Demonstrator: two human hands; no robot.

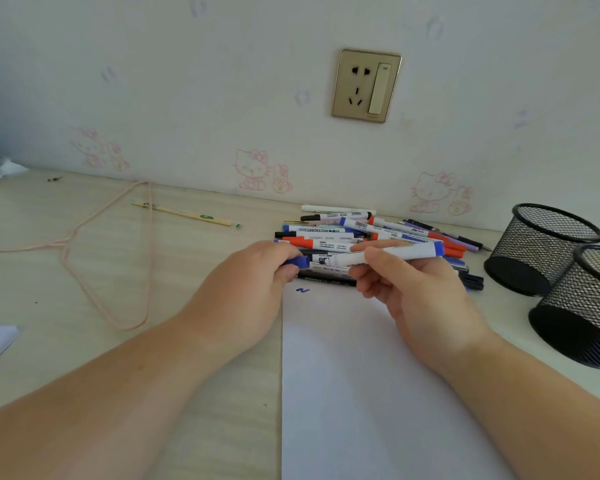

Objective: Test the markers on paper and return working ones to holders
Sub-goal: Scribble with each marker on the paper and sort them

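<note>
Here a blue whiteboard marker (392, 253) is held level above the far edge of the paper sheet (354, 375), its barrel pinched by the curled fingers of the right hand (406, 289). The blue cap (298, 262) is gripped between thumb and fingers of the left hand (257, 282), just off the marker's tip end, so that capping is judged to be the step in hand. A small blue squiggle (302, 290) is seen on the paper directly below, which suggests ink is being delivered. Both grips are therefore closed: the right on the marker, the left on the cap.

Behind the hands, the remaining markers are heaped in a loose pile (371, 233) on the counter (101, 271). Two black mesh holders (548, 247) (582, 313) are set well to the right, tilted or lying toward the camera; which cannot be told.

Several slips could follow. If cap and tip are not lined up, the felt tip could be crushed or ink smeared on the fingers. If the cap is not pressed fully home, the marker could dry out in the holder. If the marker is dropped short, it could be lost in the untested pile. A holder lying on its side could roll or spill what is put in.
</note>
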